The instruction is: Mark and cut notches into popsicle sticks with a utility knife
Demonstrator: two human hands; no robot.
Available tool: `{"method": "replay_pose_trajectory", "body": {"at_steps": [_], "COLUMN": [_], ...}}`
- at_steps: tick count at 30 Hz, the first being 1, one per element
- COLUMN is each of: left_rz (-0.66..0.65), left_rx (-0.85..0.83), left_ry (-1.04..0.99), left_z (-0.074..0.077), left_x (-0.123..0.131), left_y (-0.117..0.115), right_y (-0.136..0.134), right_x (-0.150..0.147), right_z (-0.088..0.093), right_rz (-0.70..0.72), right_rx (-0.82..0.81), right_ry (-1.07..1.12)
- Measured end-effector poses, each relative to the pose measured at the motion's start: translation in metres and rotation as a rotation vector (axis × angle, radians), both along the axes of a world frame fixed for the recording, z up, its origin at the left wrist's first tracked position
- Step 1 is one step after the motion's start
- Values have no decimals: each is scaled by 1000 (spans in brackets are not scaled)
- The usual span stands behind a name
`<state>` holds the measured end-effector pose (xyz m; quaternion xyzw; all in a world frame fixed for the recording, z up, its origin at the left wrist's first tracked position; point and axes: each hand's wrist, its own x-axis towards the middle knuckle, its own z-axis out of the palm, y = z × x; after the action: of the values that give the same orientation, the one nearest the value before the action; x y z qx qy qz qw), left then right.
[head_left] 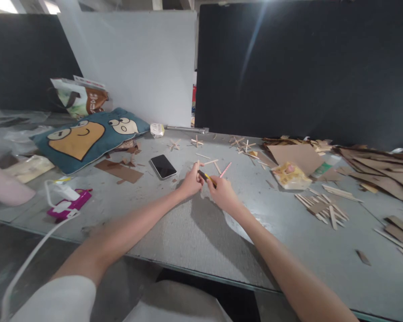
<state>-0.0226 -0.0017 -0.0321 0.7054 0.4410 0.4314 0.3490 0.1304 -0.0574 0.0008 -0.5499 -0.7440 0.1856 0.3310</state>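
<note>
My left hand (190, 182) is closed around a small wooden stick (198, 163), whose end shows at the fingertips. My right hand (224, 193) grips a black and yellow utility knife (203, 175), its front end pointing at the left hand's fingers. Whether the blade touches the stick is too small to tell. Just beyond both hands lie a few loose wooden sticks (211, 162) and a pink patterned stick-like piece (225, 169). A black-screened phone (163, 167) rests on the table left of my left hand.
Star-shaped stick pieces (197, 141) stand toward the back. At right lie a stick bundle (322, 208), a yellow-white package (291, 175) and cardboard sheets (383, 167). At left are a blue cushion (90, 138), cardboard scraps (119, 171) and a purple power strip (69, 209) with a white cable.
</note>
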Motion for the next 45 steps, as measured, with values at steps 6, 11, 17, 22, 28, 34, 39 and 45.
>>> {"method": "replay_pose_trajectory", "body": {"at_steps": [6,11,17,22,28,34,39,45], "left_rz": [51,13,-28,-2,30,41,41,62], "left_rx": [15,85,-3,14,47,57,50,22], "left_ry": [17,92,-4,-30,-20,4,-34,-72], "left_z": [1,3,1,4,6,6,10,14], "left_x": [1,0,1,-2,-5,-4,-1,4], "left_y": [-1,-1,-2,-5,-10,-12,-13,-16], "right_y": [-3,-4,-6,-9,-12,-14,-13,-10], "right_x": [-7,-2,-1,-8,-11,-11,-7,2], "right_z": [-6,-8,-8,-11,-12,-13,-8,-1], "right_rz": [-4,-19,-7,-10,-4,1,31,59], "right_rx": [22,16,8,28,52,65,65,45], "right_ry": [20,45,83,105,113,141,158,195]}}
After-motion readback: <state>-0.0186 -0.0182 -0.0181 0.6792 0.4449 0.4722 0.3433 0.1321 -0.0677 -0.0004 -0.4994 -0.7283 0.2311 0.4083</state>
